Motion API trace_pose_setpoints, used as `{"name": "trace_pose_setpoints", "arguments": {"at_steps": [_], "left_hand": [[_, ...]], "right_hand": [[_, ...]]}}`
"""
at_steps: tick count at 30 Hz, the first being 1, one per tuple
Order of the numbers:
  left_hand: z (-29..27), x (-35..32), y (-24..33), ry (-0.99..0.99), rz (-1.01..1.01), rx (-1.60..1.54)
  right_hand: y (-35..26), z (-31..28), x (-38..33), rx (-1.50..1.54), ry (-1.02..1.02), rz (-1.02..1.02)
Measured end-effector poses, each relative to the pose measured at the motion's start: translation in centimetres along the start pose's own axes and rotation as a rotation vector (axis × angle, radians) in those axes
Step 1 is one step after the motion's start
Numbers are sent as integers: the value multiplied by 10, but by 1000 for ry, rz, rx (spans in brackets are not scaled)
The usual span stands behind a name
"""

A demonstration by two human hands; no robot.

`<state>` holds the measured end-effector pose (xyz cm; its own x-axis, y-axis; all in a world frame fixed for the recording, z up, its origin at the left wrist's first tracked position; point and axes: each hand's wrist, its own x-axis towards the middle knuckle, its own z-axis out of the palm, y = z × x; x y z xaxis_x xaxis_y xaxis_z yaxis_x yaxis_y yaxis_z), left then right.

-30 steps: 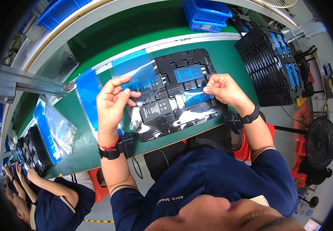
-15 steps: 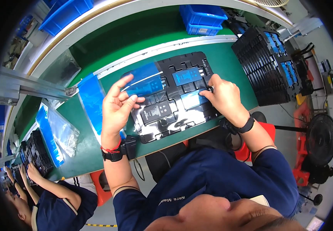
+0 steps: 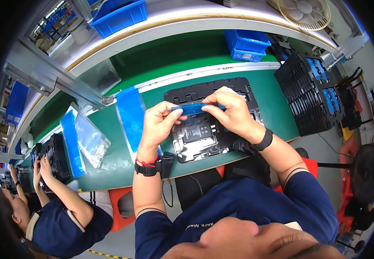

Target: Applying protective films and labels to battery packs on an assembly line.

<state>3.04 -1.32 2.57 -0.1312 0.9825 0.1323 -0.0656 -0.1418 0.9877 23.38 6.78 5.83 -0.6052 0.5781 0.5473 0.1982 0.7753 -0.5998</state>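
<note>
My left hand (image 3: 160,123) and my right hand (image 3: 231,111) pinch opposite ends of a narrow-looking piece of blue film (image 3: 189,109), held up over a black molded tray (image 3: 204,152). The film is seen nearly edge-on; whether anything is attached to it cannot be made out. Below it, a flat black battery (image 3: 198,133) with pale printing lies in a tray pocket, nearest my left hand. My right hand hides much of the tray's right side, including other pockets. The tray rests on a green worktop (image 3: 102,179).
Left of the tray lie blue film sheets (image 3: 130,125) and a clear plastic bag (image 3: 90,140). Stacked black trays (image 3: 299,99) stand at the right, with blue bins (image 3: 247,45) at the back. A co-worker (image 3: 68,216) sits at the far left beside more black trays (image 3: 57,157).
My right hand has lifted off the blue-covered battery in the tray and moved toward my left hand. Both hands now hold the blue film between them. The whole view has shifted slightly.
</note>
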Motion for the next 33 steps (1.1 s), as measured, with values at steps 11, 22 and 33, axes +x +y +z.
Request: {"name": "trace_pose_setpoints", "arguments": {"at_steps": [11, 22, 33], "left_hand": [[-61, -7, 22, 261, 238, 43], [-70, -18, 42, 393, 103, 32], [-64, -15, 39, 320, 55, 69]], "right_hand": [[9, -27, 27, 716, 75, 436], [54, 28, 28, 586, -273, 881], [51, 31, 30, 548, -288, 931]]}}
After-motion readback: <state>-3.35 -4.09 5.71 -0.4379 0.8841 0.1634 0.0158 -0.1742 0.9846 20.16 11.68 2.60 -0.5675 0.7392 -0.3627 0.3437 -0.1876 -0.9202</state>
